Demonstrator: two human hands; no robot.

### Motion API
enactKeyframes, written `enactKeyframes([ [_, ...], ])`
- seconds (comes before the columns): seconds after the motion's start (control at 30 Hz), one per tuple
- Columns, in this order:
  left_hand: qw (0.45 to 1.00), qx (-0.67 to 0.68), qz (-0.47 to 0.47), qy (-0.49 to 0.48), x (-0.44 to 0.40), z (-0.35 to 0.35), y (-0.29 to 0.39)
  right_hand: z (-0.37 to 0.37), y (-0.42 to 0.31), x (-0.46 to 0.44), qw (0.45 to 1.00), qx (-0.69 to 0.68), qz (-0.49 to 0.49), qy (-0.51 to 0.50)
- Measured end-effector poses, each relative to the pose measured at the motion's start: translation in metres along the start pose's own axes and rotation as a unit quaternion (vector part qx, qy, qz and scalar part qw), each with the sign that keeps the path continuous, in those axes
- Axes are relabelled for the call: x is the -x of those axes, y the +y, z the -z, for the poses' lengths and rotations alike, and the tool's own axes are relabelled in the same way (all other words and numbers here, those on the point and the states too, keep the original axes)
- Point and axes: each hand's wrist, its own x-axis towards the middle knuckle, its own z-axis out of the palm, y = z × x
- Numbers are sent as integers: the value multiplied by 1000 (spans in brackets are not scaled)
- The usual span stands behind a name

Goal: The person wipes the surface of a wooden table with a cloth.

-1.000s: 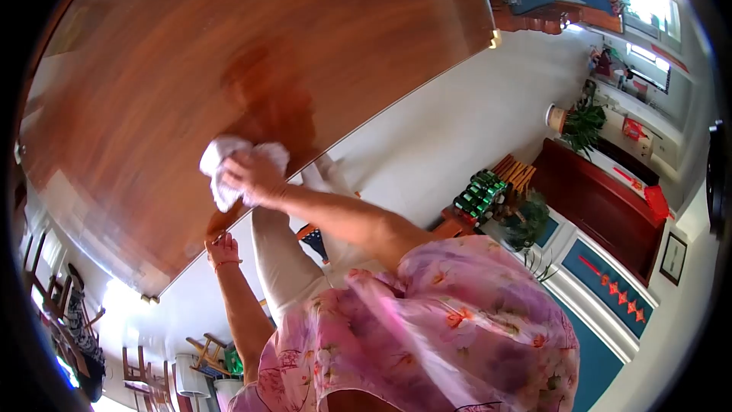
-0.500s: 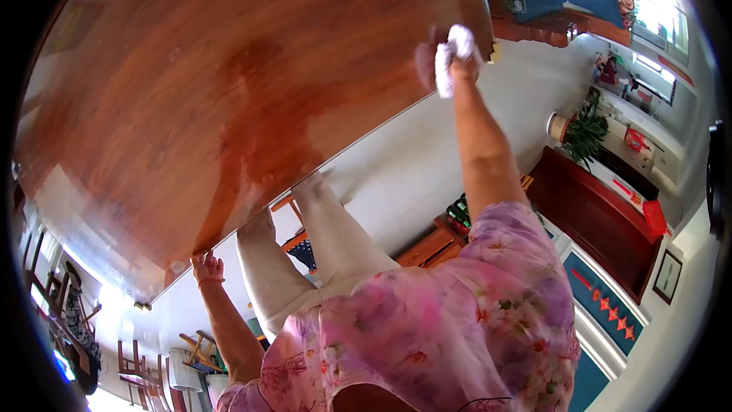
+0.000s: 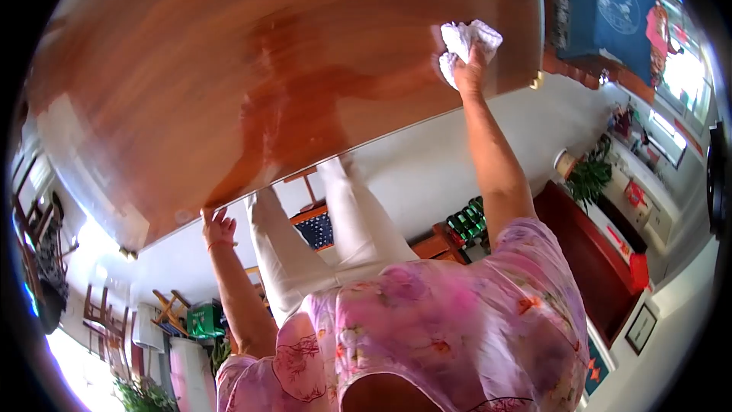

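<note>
My right hand (image 3: 471,72) is closed on a bunched white cloth (image 3: 482,33), which lies against the glossy brown tabletop (image 3: 381,38) towards its right end. Part of the cloth spreads out past my fingers, and the shiny surface mirrors it. At the near edge of the table, on the left, my left hand (image 3: 218,227) touches the rim with its fingertips. Its fingers are apart and slightly bent, and nothing is held in them.
Beyond the table's right end stands furniture with a blue cloth (image 3: 618,11). A dark red bench (image 3: 587,259) and a potted plant (image 3: 589,181) are at the right. Green bottles (image 3: 467,221) sit near my right side. Wooden chairs (image 3: 107,313) stand at lower left.
My right hand and the cloth have moved farther in from the table's near edge and right corner. The cloth looks more spread out. My left hand stays at the rim; the view has shifted.
</note>
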Motion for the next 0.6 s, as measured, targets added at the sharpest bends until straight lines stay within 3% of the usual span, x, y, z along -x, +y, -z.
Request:
enactKeyframes([
  [0.33,992,65,16,-105,23,3,4,7,-189,84,995,-42,80,-33],
  [0.4,997,8,-15,-82,19,17,-9,11,-232,111,995,-30,77,-53],
  [0.43,990,-62,-67,-104,15,33,-19,15,-258,124,994,-20,92,-49],
  [0.53,935,-257,-244,-26,-18,86,-70,27,-345,166,991,-32,117,-63],
  [0.6,891,-387,-236,12,-14,122,-79,36,-407,191,986,-22,143,-82],
])
